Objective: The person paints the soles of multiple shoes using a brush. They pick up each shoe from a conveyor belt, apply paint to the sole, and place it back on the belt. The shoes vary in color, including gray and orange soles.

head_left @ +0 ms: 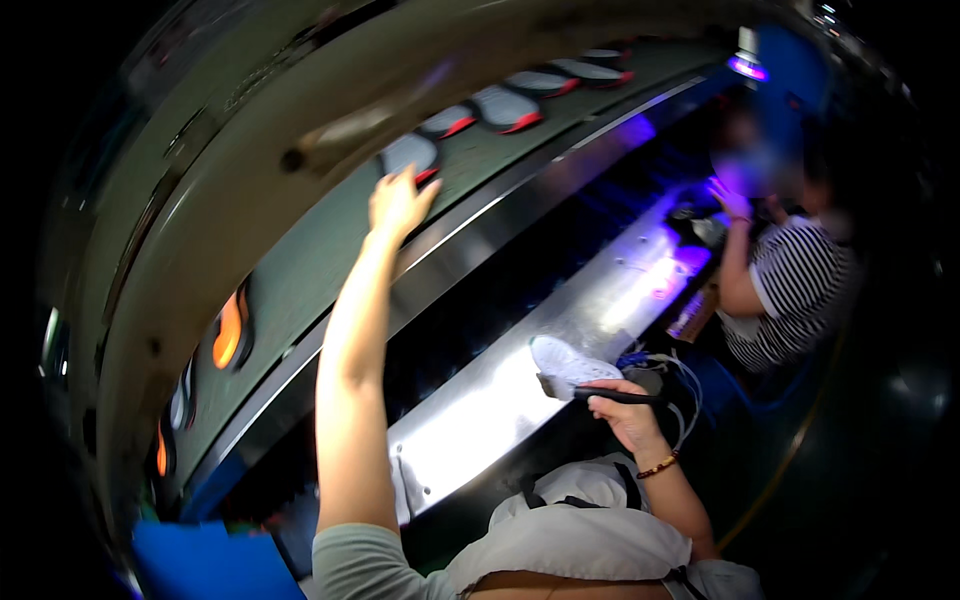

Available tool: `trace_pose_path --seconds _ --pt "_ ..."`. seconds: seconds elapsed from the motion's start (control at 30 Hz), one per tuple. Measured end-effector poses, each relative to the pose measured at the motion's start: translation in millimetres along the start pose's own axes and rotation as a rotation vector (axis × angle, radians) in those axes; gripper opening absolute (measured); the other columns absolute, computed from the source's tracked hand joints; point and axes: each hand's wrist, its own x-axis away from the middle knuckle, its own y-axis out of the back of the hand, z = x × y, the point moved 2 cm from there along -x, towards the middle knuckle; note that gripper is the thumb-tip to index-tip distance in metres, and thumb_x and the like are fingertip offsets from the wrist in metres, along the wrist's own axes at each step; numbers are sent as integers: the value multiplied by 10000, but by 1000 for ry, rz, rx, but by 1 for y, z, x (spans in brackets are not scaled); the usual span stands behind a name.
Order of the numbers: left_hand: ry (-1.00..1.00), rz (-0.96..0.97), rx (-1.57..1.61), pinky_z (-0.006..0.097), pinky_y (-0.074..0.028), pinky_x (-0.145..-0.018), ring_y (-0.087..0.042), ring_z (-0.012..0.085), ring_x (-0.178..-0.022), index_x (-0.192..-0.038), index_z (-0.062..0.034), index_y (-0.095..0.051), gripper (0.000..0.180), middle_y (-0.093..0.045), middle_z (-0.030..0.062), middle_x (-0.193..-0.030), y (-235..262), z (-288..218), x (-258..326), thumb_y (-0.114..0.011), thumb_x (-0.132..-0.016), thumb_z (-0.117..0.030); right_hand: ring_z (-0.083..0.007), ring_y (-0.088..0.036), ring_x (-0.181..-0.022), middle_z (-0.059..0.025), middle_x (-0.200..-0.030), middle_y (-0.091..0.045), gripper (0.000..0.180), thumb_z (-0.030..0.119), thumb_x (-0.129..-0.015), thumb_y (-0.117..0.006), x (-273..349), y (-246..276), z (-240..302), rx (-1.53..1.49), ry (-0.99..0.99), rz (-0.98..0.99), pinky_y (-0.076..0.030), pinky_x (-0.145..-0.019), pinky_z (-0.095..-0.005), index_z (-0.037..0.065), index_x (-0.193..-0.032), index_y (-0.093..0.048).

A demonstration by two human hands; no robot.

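Observation:
My left hand (398,208) is stretched out over the green conveyor belt. Its fingertips reach the near edge of a grey shoe sole (408,153) with a red end, and the thumb stands apart from the fingers. I cannot see a firm grip on the sole. Lower right, my right hand (628,418) is closed round the black handle of a flat brush (612,396). The brush's head points left, right by a white shoe upper (562,358) over the lit metal bench. Whether the bristles touch the upper is unclear.
More grey-and-red soles (505,108) lie farther along the belt (310,240); an orange sole (231,328) is at left. A metal rail (440,245) borders the belt. The bright bench (470,425) runs diagonally. A co-worker in a striped shirt (800,275) works under a purple lamp (747,68).

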Motion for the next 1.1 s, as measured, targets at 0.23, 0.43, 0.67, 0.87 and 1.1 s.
trace_pose_path --seconds 0.23,0.43,0.67,0.87,1.1 --pt "-513 -395 56 303 -393 -654 -535 220 -667 -711 -65 -589 133 -563 62 -682 45 4 56 -620 -732 -192 -58 -491 -668 -56 -880 -602 181 -13 -737 -580 3 20 -7 -34 -9 -80 -385 -590 -175 -12 -917 -588" --pt "290 -907 1366 318 -415 -725 -487 186 -832 -1045 -23 -441 341 -455 83 -889 78 10 198 -320 -872 -291 -117 -544 -814 -85 -921 -596 202 11 -735 -593 -14 15 -9 -48 63 -52 -423 -741 -231 1 -936 -579" --pt "353 98 2159 495 -320 -955 -392 370 -1135 -1213 126 -264 567 -391 258 -1210 58 29 277 -434 -680 38 -121 -535 -842 -70 -903 -591 196 22 -741 -581 -19 3 2 -33 95 16 -405 -796 -245 -1 -935 -572" --pt "181 474 2763 679 -234 -865 -268 476 -1169 -1330 -38 -145 942 -148 220 -1360 52 -24 340 -523 -691 -616 -153 -540 -856 -95 -911 -593 183 0 -725 -568 -17 0 10 -100 159 69 -407 -794 -264 7 -908 -576" --pt "409 451 2482 472 -331 -937 -379 410 -1125 -1283 -7 -264 826 -351 190 -1274 18 -46 338 -599 -633 -389 -211 -548 -903 -148 -919 -588 173 -3 -694 -572 -6 -46 30 20 201 338 -403 -857 -319 -28 -865 -584"
